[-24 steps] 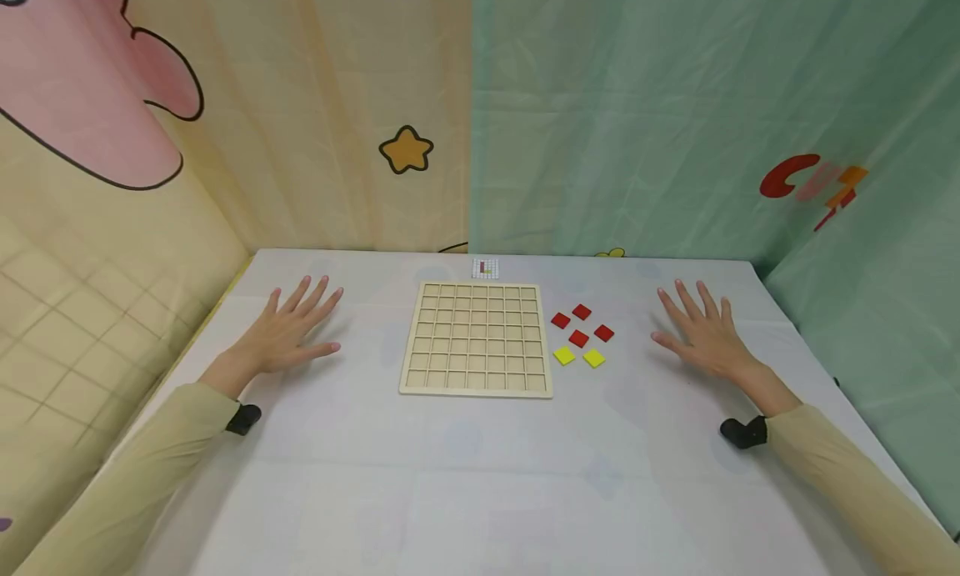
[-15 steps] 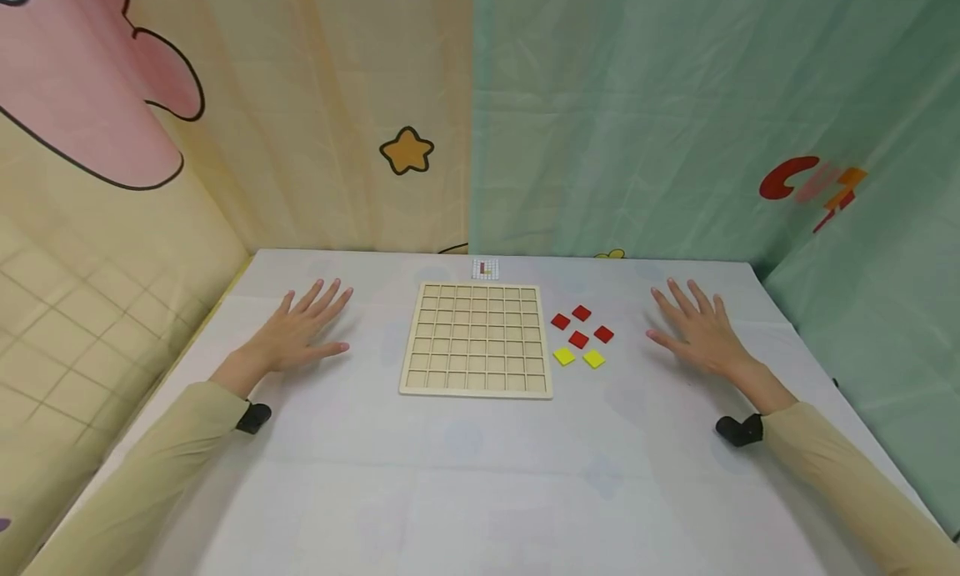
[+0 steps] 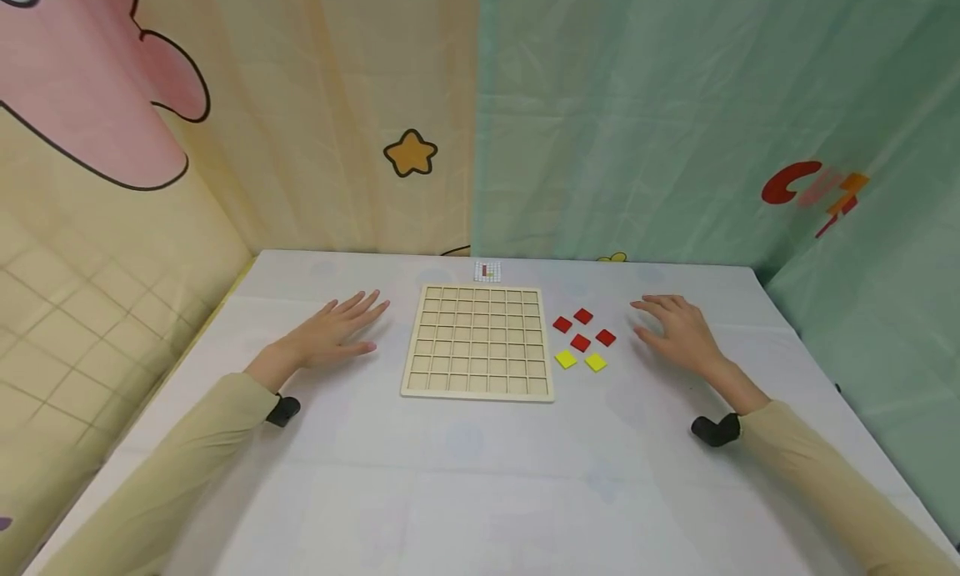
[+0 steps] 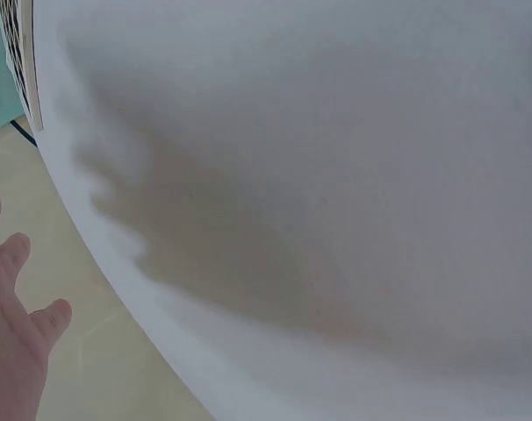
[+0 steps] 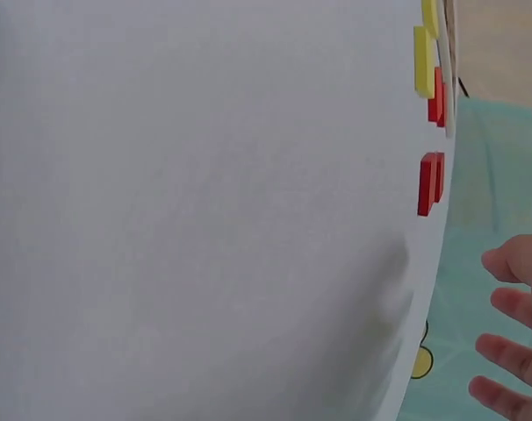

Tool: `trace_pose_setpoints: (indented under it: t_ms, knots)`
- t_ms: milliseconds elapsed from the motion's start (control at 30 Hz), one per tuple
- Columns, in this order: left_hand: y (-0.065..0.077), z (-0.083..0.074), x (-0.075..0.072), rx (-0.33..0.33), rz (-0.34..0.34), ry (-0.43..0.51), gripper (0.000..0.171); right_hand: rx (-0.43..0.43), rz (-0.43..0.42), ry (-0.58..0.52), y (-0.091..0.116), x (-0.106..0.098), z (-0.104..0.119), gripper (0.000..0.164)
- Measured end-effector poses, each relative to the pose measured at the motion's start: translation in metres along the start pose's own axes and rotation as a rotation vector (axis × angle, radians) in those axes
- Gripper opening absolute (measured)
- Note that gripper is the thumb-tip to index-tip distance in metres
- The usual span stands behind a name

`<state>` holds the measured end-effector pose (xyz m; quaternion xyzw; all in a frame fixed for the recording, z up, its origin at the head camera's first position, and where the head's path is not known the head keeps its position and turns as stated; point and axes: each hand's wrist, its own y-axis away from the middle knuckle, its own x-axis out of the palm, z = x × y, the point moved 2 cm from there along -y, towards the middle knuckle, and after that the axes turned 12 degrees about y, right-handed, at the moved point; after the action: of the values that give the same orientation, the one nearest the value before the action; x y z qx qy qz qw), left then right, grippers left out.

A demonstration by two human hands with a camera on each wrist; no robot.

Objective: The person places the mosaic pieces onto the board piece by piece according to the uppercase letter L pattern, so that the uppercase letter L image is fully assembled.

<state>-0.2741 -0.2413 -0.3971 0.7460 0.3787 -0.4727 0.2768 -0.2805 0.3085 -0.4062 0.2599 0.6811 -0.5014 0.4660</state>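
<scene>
A pale wooden grid board point(image 3: 477, 343) lies flat in the middle of the table, its square cells bare. Just right of it are several red tiles point(image 3: 580, 343) and two yellow tiles point(image 3: 596, 363). My left hand point(image 3: 330, 336) hovers left of the board with fingers spread, holding nothing; its shadow falls on the cloth in the left wrist view. To the right of the tiles my right hand point(image 3: 678, 333) is above the table, fingers slightly bent and touching no tile. In the right wrist view, its fingertips point(image 5: 507, 351) appear at the right edge, apart from the red tiles point(image 5: 427, 184).
A small card point(image 3: 487, 272) printed with a grid and coloured squares lies behind the board. White cloth covers the table point(image 3: 480, 493). Printed curtains point(image 3: 645, 126) stand at its back and sides.
My left hand has moved right, closer to the board. The right hand has moved left toward the tiles, and its spread fingers have drawn together and bent a little. Board and tiles stay put.
</scene>
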Motion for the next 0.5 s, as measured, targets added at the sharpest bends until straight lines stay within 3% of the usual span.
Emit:
trace_pose_setpoints:
  t_ms: [300, 500]
  knots:
    - [-0.019, -0.017, 0.012, 0.016, 0.060, 0.010, 0.082, 0.181, 0.170, -0.254, -0.012, 0.004, 0.015, 0.038]
    - [-0.027, -0.026, 0.020, -0.035, 0.131, 0.027, 0.088, 0.232, 0.244, -0.300, -0.013, 0.011, 0.022, 0.036]
